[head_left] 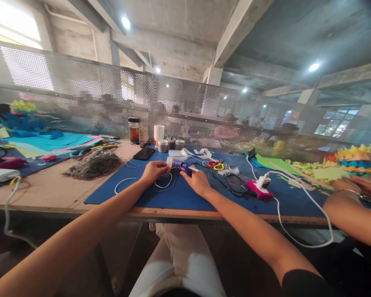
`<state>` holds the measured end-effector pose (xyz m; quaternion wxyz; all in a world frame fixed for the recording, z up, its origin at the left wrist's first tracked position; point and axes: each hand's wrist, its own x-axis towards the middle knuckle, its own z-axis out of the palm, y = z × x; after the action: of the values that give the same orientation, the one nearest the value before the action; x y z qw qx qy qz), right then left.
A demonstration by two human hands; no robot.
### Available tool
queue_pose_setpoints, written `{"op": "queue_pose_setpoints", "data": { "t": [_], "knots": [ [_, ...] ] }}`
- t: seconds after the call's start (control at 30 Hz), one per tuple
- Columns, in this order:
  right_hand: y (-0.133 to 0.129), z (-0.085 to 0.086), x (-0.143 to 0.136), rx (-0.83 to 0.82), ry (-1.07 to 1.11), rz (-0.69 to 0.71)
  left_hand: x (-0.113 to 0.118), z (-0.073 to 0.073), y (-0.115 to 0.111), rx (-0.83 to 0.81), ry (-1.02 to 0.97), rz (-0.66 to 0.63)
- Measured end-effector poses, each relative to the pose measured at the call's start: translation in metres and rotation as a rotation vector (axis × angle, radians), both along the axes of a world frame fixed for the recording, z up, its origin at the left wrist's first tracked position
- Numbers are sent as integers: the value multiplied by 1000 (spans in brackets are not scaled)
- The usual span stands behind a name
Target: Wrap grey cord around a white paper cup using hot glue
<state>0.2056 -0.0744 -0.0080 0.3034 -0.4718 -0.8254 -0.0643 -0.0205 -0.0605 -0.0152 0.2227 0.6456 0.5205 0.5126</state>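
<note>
My left hand (156, 172) is closed on a small white cylindrical piece (170, 162) at the middle of the blue mat (111, 192). Close to its right, my right hand (195, 180) is wrapped round a blue glue gun (183, 166), whose front end points at the white piece. Whether the two touch is too small to tell. Thin white and grey cords (163, 183) lie looped on the mat between and below my hands.
Behind my hands are a phone (144, 154), a jar of brown liquid (134, 130) and small tubs (163, 145). Scissors (218, 166) and a pink power strip (259, 190) lie right. Grey cord (94, 165) is heaped left. Another person's arms (352, 206) reach in at the right.
</note>
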Motion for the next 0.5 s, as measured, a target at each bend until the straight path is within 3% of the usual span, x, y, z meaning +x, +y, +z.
{"op": "queue_pose_setpoints", "data": {
  "t": [0.5],
  "knots": [
    [1, 1, 0, -5, 2, -9, 2, 1, -2, -28, -2, -12]
  ]
}}
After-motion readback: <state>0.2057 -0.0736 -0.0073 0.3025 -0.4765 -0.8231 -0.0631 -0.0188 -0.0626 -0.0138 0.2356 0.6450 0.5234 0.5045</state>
